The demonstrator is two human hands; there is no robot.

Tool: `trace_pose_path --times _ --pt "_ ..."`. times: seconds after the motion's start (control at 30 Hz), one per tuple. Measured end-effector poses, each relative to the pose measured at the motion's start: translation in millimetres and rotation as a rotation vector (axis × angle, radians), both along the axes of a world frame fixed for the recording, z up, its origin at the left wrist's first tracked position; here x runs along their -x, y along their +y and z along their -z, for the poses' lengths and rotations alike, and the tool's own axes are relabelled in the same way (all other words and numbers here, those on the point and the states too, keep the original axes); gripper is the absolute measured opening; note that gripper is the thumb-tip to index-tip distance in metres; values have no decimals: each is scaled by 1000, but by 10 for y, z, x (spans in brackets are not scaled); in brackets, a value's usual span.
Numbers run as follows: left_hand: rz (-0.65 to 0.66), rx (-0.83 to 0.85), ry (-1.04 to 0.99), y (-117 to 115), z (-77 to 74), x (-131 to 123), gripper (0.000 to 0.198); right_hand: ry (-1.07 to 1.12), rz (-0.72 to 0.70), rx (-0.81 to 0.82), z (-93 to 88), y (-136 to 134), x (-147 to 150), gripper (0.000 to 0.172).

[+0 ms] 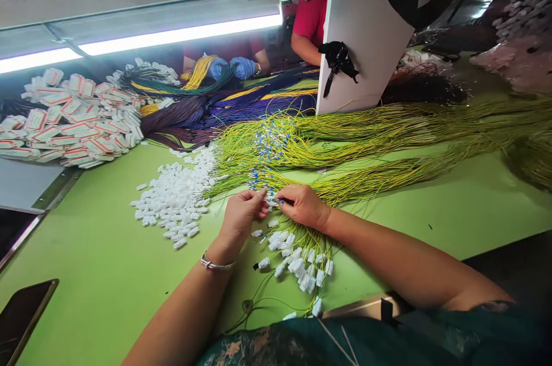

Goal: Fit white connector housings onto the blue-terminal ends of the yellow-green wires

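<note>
Close together at the near end of the yellow-green wires (371,176), my two hands work over the table. My right hand (304,205) is closed in a pinch on a thin wire with a blue tip (282,201). My left hand (245,215) is closed too, thumb against fingers; small white pieces show by its fingertips, but what it grips is hidden. Blue-tipped wire ends (261,177) lie just beyond both hands. Below them, white plastic connectors (297,265) sit on wires hanging toward my body. A pile of loose white connectors (172,199) lies left of my left hand.
Labelled white packs (73,118) are heaped at the left, behind a phone (26,320). Purple wire bundles (259,110) lie across the back. A white panel (362,38) stands upright there. Beyond it, a person in red (308,26) and gloved hands (233,68) are visible.
</note>
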State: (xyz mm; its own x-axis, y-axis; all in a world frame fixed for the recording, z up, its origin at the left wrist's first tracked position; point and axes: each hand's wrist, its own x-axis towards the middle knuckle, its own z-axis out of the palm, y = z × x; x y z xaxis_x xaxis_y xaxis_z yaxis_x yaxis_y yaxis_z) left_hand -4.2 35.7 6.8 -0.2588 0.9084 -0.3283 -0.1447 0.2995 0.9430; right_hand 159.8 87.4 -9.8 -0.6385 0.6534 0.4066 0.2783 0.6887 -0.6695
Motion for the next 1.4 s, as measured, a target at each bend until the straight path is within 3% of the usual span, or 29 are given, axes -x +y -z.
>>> trace_pose_path --times 0.37,0.57,0.73,1.13,1.4 --pt "0 -31 22 -28 21 -22 38 28 26 57 7 10 -1 11" --pt "41 -10 -135 -72 -19 37 37 67 104 155 20 21 18 11" --pt "32 -9 -118 -82 5 74 34 79 113 142 0 7 22 10" --pt "86 -34 -80 -86 67 59 31 81 61 113 63 45 5 11" --pt "46 -111 -219 -82 92 52 29 73 57 175 58 66 7 12"
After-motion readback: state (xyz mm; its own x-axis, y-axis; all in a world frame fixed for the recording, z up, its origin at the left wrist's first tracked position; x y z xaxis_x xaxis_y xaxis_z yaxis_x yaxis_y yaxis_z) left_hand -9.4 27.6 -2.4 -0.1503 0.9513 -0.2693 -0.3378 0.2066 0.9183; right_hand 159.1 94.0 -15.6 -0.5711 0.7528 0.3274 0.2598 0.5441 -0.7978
